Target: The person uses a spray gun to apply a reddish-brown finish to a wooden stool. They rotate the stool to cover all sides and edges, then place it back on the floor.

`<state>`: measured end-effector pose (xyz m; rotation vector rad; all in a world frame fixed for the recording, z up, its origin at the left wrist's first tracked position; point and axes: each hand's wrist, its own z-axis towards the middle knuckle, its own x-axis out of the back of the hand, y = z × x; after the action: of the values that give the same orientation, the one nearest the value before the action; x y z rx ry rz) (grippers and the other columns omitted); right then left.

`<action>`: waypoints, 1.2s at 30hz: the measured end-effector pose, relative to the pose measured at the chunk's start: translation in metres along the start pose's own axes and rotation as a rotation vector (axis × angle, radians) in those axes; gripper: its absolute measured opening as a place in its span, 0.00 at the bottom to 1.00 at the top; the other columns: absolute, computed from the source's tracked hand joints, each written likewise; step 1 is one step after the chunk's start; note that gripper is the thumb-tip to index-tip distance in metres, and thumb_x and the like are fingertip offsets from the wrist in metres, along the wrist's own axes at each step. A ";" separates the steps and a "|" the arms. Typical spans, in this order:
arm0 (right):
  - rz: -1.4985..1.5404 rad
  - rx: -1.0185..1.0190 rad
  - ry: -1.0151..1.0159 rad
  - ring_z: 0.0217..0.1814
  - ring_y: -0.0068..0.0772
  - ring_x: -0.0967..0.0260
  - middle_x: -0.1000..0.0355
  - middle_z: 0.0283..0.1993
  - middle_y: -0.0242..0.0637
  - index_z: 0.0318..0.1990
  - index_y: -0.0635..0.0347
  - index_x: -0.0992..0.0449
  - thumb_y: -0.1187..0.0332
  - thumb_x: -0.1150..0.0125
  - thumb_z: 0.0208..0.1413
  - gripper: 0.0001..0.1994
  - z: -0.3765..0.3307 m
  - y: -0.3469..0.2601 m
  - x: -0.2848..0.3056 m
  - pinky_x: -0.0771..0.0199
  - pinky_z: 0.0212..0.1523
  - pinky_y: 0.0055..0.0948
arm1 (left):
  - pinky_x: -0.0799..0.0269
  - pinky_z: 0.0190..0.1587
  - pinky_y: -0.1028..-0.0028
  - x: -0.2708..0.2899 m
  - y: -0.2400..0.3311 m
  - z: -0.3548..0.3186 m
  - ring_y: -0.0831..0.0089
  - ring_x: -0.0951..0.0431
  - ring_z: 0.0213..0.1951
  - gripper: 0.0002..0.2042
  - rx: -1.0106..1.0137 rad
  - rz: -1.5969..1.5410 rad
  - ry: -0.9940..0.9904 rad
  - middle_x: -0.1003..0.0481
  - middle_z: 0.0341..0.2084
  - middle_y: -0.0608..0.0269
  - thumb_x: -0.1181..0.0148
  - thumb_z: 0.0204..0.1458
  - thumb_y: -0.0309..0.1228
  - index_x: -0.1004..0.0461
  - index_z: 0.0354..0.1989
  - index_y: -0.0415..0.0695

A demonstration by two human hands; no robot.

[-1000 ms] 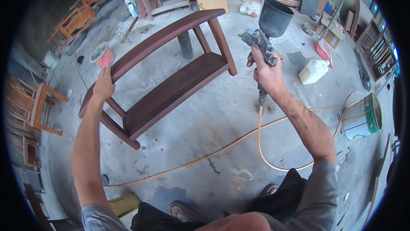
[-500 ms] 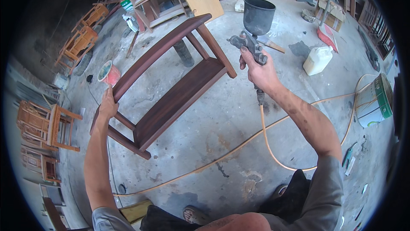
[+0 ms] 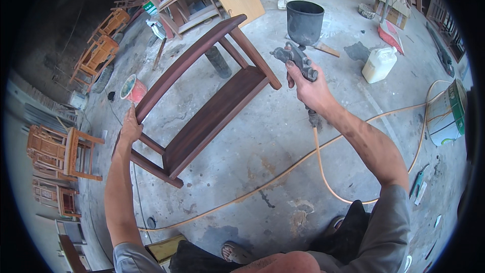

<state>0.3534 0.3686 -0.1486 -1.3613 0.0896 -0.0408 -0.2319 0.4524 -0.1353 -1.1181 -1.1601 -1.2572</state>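
Dark-brown wood makes up one frame (image 3: 211, 122), with one curved rail (image 3: 183, 60), one board (image 3: 217, 116) and four posts (image 3: 255, 57), tilted before the person, left of one spray gun (image 3: 297, 60). Two hands are well apart: the right hand (image 3: 309, 86) is clamped round the gun's grip, while the left hand (image 3: 130, 127) lies on the rail's left end, thumb hidden, so I cannot tell whether it grips. One cylinder (image 3: 219, 63) shows behind the board, and one hose (image 3: 320, 164) hangs from the gun. Containers: one black cup (image 3: 304, 24) above the gun, dark inside, contents unclear; one red bucket (image 3: 139, 90) beyond the left hand, greenish-grey inside; one white jug (image 3: 379, 65) right of the gun, contents unclear; one large pail (image 3: 447, 121) at far right, its inside indistinct.
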 end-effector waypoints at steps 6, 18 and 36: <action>-0.045 -0.100 -0.009 0.30 0.18 0.34 0.32 0.29 0.25 0.65 0.60 0.29 0.62 0.43 0.71 0.20 -0.028 0.012 0.015 0.32 0.32 0.24 | 0.39 0.73 0.59 -0.001 -0.004 -0.001 0.42 0.38 0.70 0.47 -0.025 -0.032 0.010 0.40 0.69 0.33 0.37 0.47 0.18 0.55 0.77 0.35; -0.178 -0.239 -0.028 0.33 0.20 0.31 0.30 0.31 0.28 0.65 0.61 0.30 0.62 0.44 0.71 0.20 -0.083 0.088 0.047 0.28 0.37 0.27 | 0.40 0.72 0.55 -0.002 -0.021 -0.017 0.42 0.37 0.70 0.43 -0.035 0.021 0.072 0.38 0.68 0.35 0.44 0.47 0.15 0.50 0.76 0.35; -0.180 -0.219 0.031 0.40 0.24 0.26 0.24 0.38 0.35 0.70 0.68 0.36 0.63 0.47 0.73 0.24 -0.138 0.071 0.080 0.27 0.45 0.27 | 0.45 0.72 0.55 -0.017 -0.062 -0.142 0.47 0.44 0.73 0.37 0.223 0.628 0.462 0.42 0.72 0.48 0.45 0.56 0.28 0.48 0.77 0.46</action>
<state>0.4195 0.2426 -0.2492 -1.5850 -0.0031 -0.2090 -0.2913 0.3122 -0.1675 -0.8630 -0.5193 -0.8054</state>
